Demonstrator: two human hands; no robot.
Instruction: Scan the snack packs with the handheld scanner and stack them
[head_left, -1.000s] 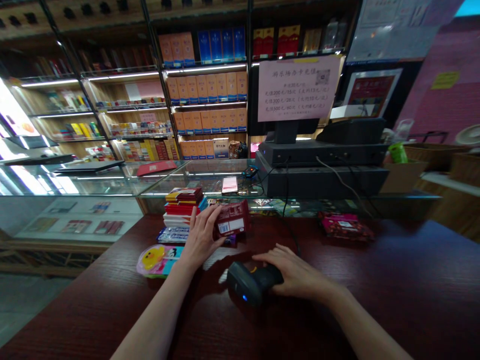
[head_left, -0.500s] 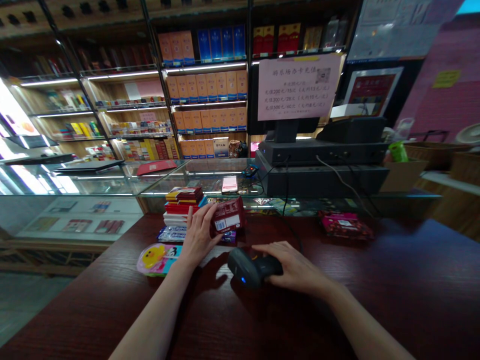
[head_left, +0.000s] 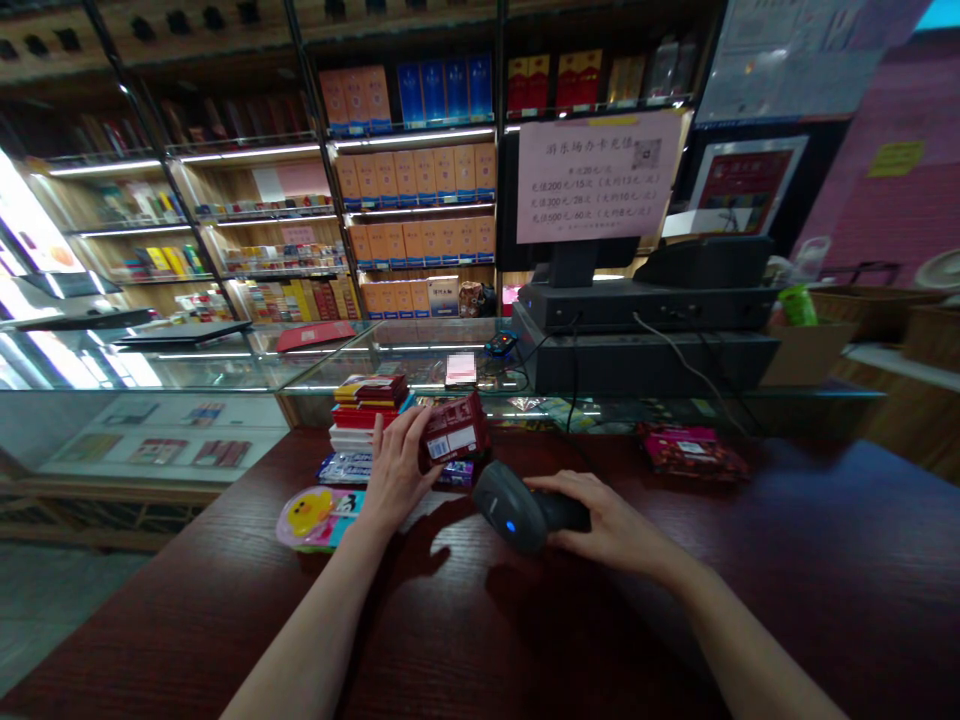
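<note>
My left hand (head_left: 397, 470) grips a dark red packet (head_left: 456, 428) by its left side, with a white label and barcode facing me. My right hand (head_left: 592, 515) is wrapped round the handle of a black scanner (head_left: 511, 505), which shows a blue light and is tilted toward the left. A gap separates scanner and packet. Beyond my left hand is a stack of red, yellow and white boxes (head_left: 367, 400), with blue-purple packets (head_left: 345, 467) in front. A colourful pack with a yellow duck (head_left: 311, 512) lies beside my left wrist.
A pink-red packet (head_left: 691, 450) lies at the right on the dark wooden counter (head_left: 450, 640). Behind stand a monitor with a paper sign (head_left: 596, 180) and a black cash drawer (head_left: 645, 355) with cables. A glass display case (head_left: 315, 370) and stocked shelves fill the background.
My right hand and the scanner have moved right and slightly up, away from the packet. My left hand still holds the packet in nearly the same place.
</note>
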